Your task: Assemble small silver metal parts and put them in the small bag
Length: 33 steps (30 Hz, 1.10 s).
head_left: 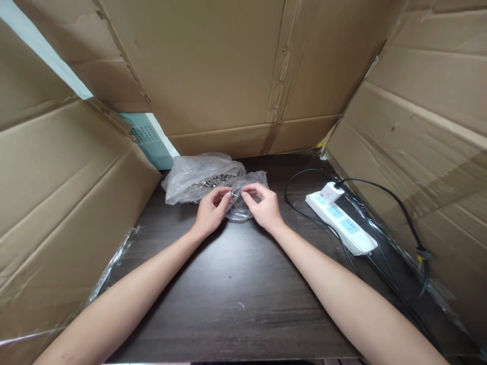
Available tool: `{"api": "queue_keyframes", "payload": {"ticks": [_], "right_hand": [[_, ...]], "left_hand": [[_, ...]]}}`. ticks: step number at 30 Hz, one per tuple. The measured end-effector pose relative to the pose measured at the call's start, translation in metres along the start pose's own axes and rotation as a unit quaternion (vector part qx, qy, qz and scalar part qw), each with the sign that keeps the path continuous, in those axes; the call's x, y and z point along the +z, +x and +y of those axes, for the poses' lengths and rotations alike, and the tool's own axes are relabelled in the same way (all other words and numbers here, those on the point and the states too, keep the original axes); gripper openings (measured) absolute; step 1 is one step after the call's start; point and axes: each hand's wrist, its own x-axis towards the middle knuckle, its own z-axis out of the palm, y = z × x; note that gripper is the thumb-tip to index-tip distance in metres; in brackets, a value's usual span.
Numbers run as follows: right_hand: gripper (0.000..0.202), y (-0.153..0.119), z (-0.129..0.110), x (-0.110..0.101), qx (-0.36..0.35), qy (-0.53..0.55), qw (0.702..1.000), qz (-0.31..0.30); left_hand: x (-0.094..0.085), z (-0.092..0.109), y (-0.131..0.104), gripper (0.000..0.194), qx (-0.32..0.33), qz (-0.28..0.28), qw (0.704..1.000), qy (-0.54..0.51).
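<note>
Two hands pinch one small metal part.

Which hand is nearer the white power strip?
Right. The right hand is just left of the power strip; the left hand lies farther left, beyond it.

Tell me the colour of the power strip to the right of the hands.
The power strip is white with pale blue socket faces; the head view shows it clearly.

At your right, a white power strip with black cables lies on the dark table, cardboard walls all around.
</note>
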Motion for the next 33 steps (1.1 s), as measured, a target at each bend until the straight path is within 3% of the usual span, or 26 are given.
{"api": "queue_keyframes", "payload": {"ticks": [21, 33], "right_hand": [[0.01, -0.0038, -0.003, 0.0018, -0.056, -0.036, 0.997, -0.034], [0.01, -0.0048, 0.0032, 0.0054, -0.013, 0.05, 0.997, -0.059]], "left_hand": [[0.0016, -0.0045, 0.0011, 0.035, 0.001, 0.023, 0.999, -0.025], [0.001, -0.0047, 0.0007, 0.033, 0.0, 0.028, 1.0, -0.002]]}}
